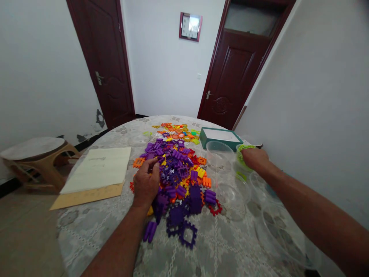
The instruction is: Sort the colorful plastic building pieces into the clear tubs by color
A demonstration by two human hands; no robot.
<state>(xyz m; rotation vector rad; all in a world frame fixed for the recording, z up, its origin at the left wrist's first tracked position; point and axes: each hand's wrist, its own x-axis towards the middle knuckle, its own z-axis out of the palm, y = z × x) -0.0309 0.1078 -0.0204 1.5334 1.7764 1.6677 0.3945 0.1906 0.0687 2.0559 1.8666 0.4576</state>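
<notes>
My left hand (146,180) rests at the left side of a heap of purple plastic building pieces (173,161), its fingers curled in. Whether a piece is between them is hidden. Far to the right, my right hand (255,157) reaches to a clear tub holding light green pieces (241,154). Its fingertips are hidden from me, so their grip does not show. Mixed into the heap are orange pieces (138,162), yellow pieces (201,172) and a red gear-edged piece (215,207). A purple gear-edged frame (188,234) lies nearest to me.
Clear plastic tubs (220,154) and round clear containers (284,227) stand along the right. Behind them is a green-sided box (220,135). A paper sheet (96,169) lies at left on the patterned tablecloth (103,231). A stool (34,148) stands beyond the left edge.
</notes>
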